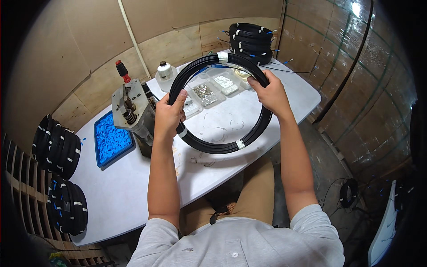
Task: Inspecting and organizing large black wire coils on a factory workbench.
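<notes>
I hold a black cable coil (209,144), bound with white tape bands, up over the white table (120,191). My left hand (168,116) grips the coil's left side. My right hand (270,92) grips its upper right side. The ring is tilted toward me, and small clear trays (212,91) of metal parts show through it. A blue-tipped cable end runs along the coil's top.
A metal hand tool (131,111) with a red handle stands left of my left hand, beside a blue tray (111,140) of blue pieces. A white bottle (165,71) sits behind. Stacked black coils lie at the table's far corner (251,40) and on its left edge (58,147).
</notes>
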Tool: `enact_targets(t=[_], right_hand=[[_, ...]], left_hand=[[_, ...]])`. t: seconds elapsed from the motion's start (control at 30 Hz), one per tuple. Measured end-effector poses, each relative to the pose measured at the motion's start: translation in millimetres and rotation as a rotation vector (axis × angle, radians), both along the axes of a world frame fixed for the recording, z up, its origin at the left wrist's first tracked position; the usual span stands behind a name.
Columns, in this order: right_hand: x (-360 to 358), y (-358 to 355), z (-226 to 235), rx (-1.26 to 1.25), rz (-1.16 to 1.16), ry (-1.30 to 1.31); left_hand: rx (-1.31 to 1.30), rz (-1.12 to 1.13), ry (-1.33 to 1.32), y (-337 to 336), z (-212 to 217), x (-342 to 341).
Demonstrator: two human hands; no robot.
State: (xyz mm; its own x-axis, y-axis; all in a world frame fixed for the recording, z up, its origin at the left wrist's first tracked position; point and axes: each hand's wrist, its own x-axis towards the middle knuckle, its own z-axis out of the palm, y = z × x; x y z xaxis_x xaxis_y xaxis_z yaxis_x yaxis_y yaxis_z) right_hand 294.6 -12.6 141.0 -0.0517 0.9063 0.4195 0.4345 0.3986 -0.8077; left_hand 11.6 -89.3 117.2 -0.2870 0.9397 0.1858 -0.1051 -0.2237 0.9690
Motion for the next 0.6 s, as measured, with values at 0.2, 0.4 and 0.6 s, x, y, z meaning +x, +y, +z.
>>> enact_targets(t=[0.2, 0.4, 0.6], right_hand=[[20.3, -6.2, -22.4, -0.136, 0.565, 0.428], [10.7, -12.7, -34.9, -0.306, 0.468, 0.628], [20.0, -10.7, -39.2, -0.361, 0.467, 0.889]], left_hand=[[-0.105, -0.119, -0.140, 3.7, -3.7, -19.0], [-0.118, -0.202, -0.164, 3.4, -6.0, -20.3], [0.196, -0.411, -0.368, -2.3, -9.3, -17.0]])
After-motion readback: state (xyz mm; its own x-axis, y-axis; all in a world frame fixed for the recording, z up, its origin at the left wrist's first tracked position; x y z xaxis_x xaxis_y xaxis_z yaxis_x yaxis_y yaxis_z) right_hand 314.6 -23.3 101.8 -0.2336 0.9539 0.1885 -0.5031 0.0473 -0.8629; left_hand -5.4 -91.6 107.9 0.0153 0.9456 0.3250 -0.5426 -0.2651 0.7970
